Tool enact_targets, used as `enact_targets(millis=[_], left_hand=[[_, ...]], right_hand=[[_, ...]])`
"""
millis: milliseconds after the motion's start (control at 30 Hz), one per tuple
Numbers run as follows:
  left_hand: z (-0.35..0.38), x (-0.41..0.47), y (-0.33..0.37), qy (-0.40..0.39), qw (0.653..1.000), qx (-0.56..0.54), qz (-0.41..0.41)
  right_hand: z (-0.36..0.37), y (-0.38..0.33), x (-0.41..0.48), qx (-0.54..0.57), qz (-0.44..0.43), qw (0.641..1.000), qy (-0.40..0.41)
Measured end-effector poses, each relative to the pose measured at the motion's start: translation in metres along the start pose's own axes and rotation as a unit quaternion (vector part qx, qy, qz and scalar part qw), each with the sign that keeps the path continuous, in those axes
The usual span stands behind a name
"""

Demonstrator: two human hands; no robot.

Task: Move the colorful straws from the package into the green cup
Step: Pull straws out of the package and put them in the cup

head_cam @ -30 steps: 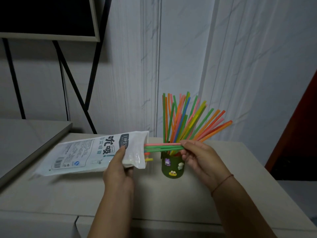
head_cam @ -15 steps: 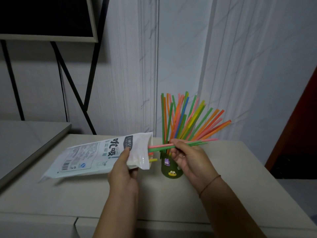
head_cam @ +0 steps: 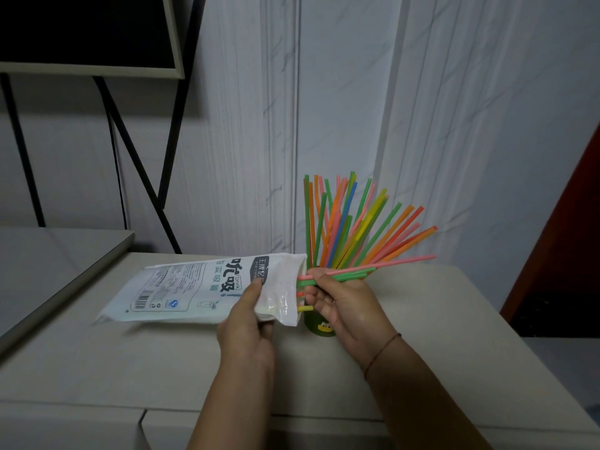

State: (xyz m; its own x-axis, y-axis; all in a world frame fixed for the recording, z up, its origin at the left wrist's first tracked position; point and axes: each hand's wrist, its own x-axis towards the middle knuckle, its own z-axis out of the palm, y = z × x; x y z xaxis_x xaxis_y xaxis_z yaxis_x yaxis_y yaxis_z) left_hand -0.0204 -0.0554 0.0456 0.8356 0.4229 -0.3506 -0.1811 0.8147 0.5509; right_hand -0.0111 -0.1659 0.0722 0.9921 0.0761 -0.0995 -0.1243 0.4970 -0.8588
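Observation:
My left hand (head_cam: 248, 323) grips the open end of a white straw package (head_cam: 198, 287), held roughly level above the table. My right hand (head_cam: 344, 300) pinches a pink and a green straw (head_cam: 383, 266) that stick out of the package mouth and point right. A yellow straw end (head_cam: 305, 308) and an orange one poke out below them. The green cup (head_cam: 319, 326) with a sticker stands behind my right hand, mostly hidden. Several colourful straws (head_cam: 350, 222) fan out of it, upward and to the right.
The beige table (head_cam: 438, 319) runs to a right edge near a dark red panel (head_cam: 571, 241). A lower grey surface (head_cam: 48, 254) lies at the left. A black metal stand (head_cam: 136, 157) and a dark framed board (head_cam: 87, 30) stand against the white wall.
My right hand has drawn the pink and green straws farther out of the package toward the right, then slid back along them to the package mouth. The package has shifted slightly.

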Motion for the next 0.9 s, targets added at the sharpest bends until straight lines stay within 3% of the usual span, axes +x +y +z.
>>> enact_targets(millis=[500,900], left_hand=[[-0.009,0.01,0.022,0.06,0.997,-0.054,0.003],[-0.009,0.01,0.019,0.073,0.997,-0.03,0.003]], right_hand=[[-0.059,-0.052,0.006,-0.015,-0.103,0.985,0.136],[-0.075,-0.062,0.008,-0.027,-0.111,0.984,0.139]])
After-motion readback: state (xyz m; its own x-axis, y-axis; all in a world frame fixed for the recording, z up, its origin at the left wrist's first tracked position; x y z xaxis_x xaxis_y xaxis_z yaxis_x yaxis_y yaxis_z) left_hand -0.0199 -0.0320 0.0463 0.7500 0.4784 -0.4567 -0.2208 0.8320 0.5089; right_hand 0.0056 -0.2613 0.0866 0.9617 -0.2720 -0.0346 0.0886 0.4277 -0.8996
